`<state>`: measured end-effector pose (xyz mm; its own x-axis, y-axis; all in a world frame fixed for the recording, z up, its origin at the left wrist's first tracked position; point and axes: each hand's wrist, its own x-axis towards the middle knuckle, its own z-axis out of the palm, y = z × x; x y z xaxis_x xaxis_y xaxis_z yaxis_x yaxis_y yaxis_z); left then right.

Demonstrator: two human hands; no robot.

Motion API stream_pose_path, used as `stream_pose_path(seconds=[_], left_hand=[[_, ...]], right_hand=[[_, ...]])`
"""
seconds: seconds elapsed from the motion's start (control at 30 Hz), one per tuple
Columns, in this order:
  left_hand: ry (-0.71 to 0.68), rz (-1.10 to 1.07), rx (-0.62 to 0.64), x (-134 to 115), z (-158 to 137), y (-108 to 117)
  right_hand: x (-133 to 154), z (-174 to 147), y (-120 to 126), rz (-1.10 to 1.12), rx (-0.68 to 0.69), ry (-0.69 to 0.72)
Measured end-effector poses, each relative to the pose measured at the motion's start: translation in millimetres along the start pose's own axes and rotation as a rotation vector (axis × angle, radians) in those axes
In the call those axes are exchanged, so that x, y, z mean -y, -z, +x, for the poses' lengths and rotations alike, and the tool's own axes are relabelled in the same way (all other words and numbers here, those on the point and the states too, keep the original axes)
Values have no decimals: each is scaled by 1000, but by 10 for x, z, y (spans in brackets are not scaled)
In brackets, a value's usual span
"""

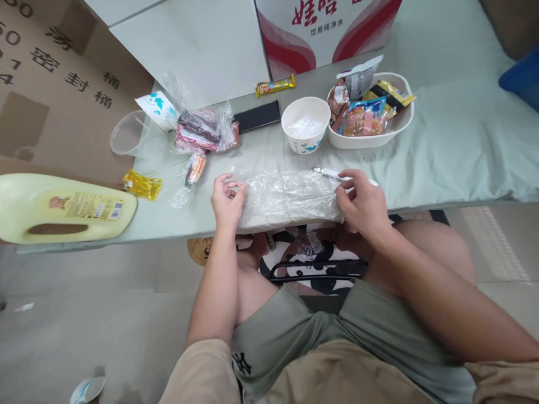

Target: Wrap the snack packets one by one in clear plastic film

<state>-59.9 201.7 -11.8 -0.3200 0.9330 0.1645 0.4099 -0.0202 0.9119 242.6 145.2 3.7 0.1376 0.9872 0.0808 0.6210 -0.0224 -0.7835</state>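
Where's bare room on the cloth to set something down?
Widest: the green cloth right of the white tub, toward the blue object. Only a thin strip separates the paper cup from the clear plastic between left hand and right hand. Crowded: left, around the wrapped snacks and phone.
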Motion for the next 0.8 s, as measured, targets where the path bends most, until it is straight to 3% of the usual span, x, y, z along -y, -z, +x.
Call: stream_pose_path(seconds=[0.1,0.27,0.4,0.47,0.6,0.67,0.73,0.8], left_hand=[[-88,176,-3,79,27,-2],[-126,438,128,101,-4,21],[-77,364,162,60,-14,7],[-54,262,152,39,-1,-6],[71,-29,147,-27,23,10],[181,-182,217,-80,21,48],[293,-305,341,-141,5,91],[380,-396,473,-202,-21,117]], right_hand=[[-37,-23,-39,-160,-18,100],[-53,-113,-85,-305,-171,445],[-34,-139,-143,-384,37,589],[-21,-129,-170,-427,119,564],[-7,-94,-120,-454,142,415],[-7,-80,-34,-371,218,332],[-6,-70,64,-200,344,262],[3,-56,130,-9,387,219]])
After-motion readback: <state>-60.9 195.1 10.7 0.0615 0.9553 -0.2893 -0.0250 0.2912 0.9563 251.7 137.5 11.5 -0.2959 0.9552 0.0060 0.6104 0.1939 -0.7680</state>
